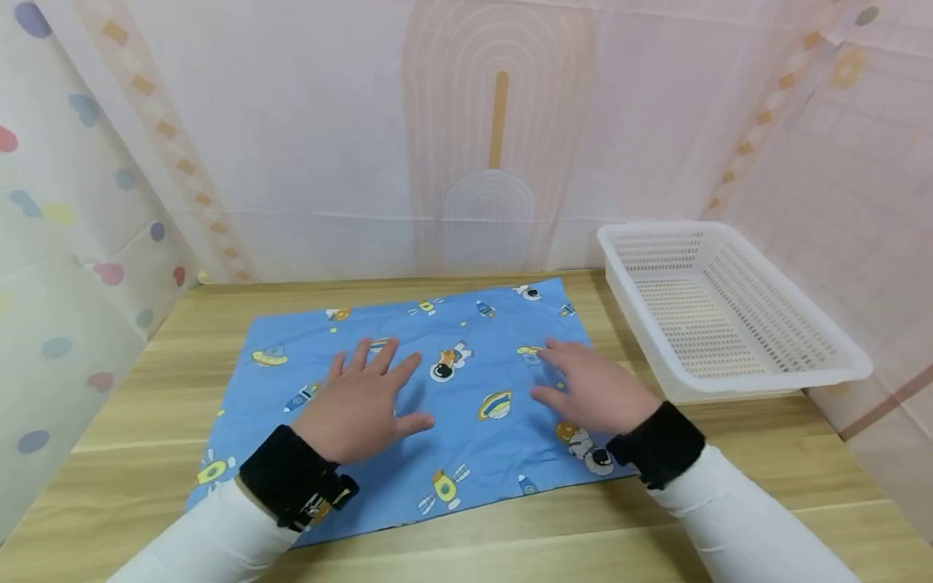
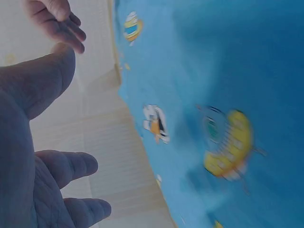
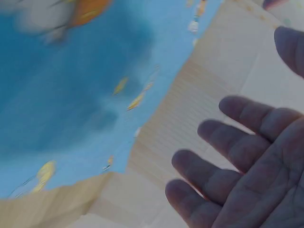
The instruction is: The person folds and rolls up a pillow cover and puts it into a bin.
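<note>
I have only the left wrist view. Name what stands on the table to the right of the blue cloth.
Observer: A white basket with slotted walls stands on the wooden table, to the right of the blue cloth.
Operator: Report what the person wears where the camera is strapped on.
Observer: The head view shows a black band around that wrist.
Operator: My picture cuts off part of the left hand. Describe all its fingers.
Observer: In the head view all four and the thumb show, spread apart over the cloth.
</note>
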A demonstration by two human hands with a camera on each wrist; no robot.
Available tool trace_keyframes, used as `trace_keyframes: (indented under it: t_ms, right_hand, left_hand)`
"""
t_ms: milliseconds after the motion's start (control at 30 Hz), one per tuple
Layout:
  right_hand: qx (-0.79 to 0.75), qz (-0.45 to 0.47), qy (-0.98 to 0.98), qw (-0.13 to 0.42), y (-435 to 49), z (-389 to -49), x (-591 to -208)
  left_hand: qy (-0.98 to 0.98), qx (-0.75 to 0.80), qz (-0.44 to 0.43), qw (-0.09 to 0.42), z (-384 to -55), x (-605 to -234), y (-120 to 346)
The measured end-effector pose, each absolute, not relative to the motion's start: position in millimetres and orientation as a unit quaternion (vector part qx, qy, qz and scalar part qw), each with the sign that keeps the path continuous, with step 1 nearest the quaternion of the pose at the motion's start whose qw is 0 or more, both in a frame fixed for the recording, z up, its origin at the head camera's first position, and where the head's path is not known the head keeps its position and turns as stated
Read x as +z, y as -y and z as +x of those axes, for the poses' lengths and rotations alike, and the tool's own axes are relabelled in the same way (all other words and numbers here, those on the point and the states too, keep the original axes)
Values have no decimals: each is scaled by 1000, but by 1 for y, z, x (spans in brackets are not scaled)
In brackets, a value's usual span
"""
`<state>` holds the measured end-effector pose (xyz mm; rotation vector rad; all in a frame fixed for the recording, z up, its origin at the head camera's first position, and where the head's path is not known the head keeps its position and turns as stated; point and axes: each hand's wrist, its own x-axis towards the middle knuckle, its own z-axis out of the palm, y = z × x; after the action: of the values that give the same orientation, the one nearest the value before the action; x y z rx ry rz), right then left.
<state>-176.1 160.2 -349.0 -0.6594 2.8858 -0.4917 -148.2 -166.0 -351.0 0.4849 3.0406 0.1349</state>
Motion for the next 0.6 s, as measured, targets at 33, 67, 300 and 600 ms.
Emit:
trace_keyframes:
  t_ms: [33, 67, 300, 600]
  right_hand:
    - [-159, -229, -958, 72, -166, -174, -350]
    - [-153, -238, -956, 73, -172, -172, -352]
    - [-149, -297, -939, 85, -208, -154, -360]
    - [-137, -350, -921, 101, -236, -143, -363]
  left_hand:
    - [-986, 43, 158, 33, -145, -351, 170]
    - [-986, 42, 159, 36, -141, -350, 174]
    - [-981, 51, 171, 74, -111, -351, 212]
    - [-972, 52, 198, 112, -77, -362, 264]
